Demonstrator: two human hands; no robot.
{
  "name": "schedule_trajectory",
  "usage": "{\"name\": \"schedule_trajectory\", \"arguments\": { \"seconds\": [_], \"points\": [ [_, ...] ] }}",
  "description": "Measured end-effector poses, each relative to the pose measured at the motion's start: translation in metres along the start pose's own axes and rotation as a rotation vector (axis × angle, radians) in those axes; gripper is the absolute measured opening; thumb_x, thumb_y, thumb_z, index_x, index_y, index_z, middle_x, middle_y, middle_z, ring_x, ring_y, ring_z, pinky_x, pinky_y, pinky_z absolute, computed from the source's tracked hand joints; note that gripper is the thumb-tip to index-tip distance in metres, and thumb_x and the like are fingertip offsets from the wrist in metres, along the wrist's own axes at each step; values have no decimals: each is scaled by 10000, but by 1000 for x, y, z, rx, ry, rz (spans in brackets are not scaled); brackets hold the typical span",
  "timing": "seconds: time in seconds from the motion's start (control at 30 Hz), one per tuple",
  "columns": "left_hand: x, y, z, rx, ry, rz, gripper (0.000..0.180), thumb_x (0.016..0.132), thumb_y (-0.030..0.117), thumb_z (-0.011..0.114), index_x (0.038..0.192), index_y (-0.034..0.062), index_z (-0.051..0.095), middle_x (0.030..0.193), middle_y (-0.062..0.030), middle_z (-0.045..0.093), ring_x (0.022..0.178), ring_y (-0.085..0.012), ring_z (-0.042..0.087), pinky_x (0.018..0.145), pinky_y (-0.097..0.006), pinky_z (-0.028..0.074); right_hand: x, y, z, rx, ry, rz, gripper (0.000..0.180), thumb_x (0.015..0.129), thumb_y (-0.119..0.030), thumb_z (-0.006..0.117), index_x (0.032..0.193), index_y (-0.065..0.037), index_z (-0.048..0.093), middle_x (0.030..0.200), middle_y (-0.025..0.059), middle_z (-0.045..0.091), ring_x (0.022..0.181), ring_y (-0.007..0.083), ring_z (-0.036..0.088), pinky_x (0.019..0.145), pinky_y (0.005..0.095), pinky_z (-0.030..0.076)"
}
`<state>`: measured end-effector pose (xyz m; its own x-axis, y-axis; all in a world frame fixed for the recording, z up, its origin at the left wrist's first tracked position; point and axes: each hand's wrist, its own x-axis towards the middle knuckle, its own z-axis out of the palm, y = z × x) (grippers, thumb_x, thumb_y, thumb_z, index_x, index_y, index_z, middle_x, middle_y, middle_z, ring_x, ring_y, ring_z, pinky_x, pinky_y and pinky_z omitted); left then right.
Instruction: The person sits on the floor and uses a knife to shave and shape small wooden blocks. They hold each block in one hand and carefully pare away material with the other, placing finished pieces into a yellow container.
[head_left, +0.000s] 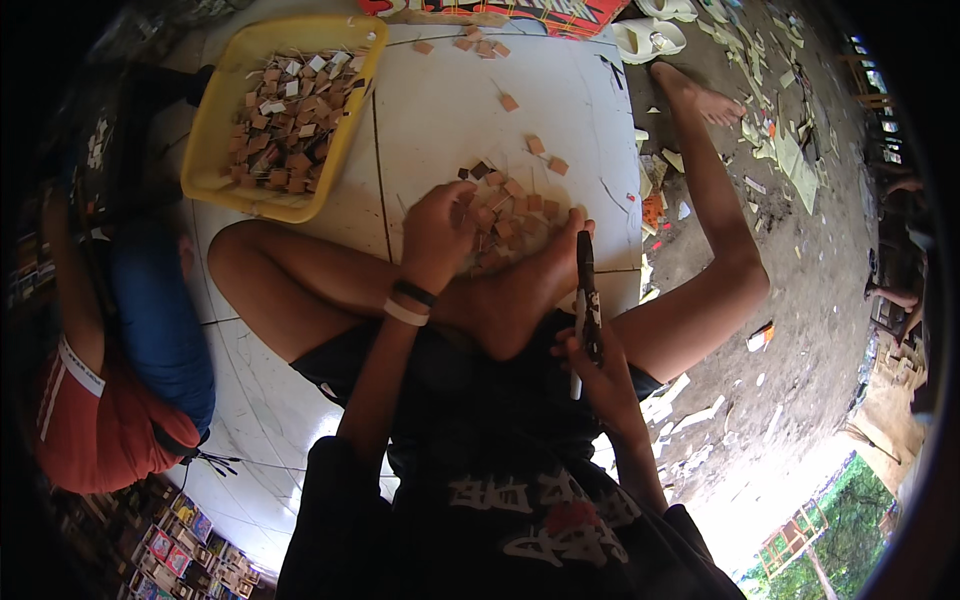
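Picking squares (514,188) singly seems best, with the dark tool (585,265) gripped clear in the right hand (603,380); whether the left hand (437,232) holds one is unclear.

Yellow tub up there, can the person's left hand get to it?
Probably yes: between the left hand and the yellow tub there seems to be only pale tiled floor, and the tub's top is open.

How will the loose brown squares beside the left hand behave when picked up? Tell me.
The brown squares look small and thin, so each is probably light. Being flat, they would likely slide rather than roll. Their thin stems could catch on neighbours, since the pieces lie jumbled together.
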<state>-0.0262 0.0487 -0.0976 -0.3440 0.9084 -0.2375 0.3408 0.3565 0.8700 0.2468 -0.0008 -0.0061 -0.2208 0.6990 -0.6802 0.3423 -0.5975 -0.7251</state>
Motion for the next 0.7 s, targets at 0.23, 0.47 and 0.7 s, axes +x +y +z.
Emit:
{"name": "schedule_trajectory", "arguments": {
  "seconds": [0.23, 0.47, 0.7],
  "points": [
    [-6, -8, 18, 288, 49, 229, 207, 848, 81, 791, 1045, 26, 759, 1055, -127, 739, 1007, -356, 674, 912, -449, 550, -1, -4, 0, -50, -85, -62, 373, 1048, -180, 659, 1370, -27, 550, 1075, 66, 670, 969, 146, 654, 863, 306, 504],
    [-24, 28, -7, 73, 137, 388, 216, 875, 75, 796, 1090, 66, 807, 1127, -125, 765, 1034, -321, 722, 884, -398, 585, -3, -11, 6, -125, -172, -115, 523, 1045, -126, 645, 1528, -54, 457, 1142, 83, 677, 1051, 171, 636, 939, 321, 498],
    [-50, 59, -24, 18, 42, 337, 236, 902, 32, 760, 1132, 62, 800, 1066, -125, 773, 973, -296, 752, 844, -371, 598, -15, -35, 13, -126, -235, -139, 592, 1050, -100, 637, 1588, -45, 396, 1190, 110, 673, 1140, 199, 647, 1017, 343, 491]
  ]
}}
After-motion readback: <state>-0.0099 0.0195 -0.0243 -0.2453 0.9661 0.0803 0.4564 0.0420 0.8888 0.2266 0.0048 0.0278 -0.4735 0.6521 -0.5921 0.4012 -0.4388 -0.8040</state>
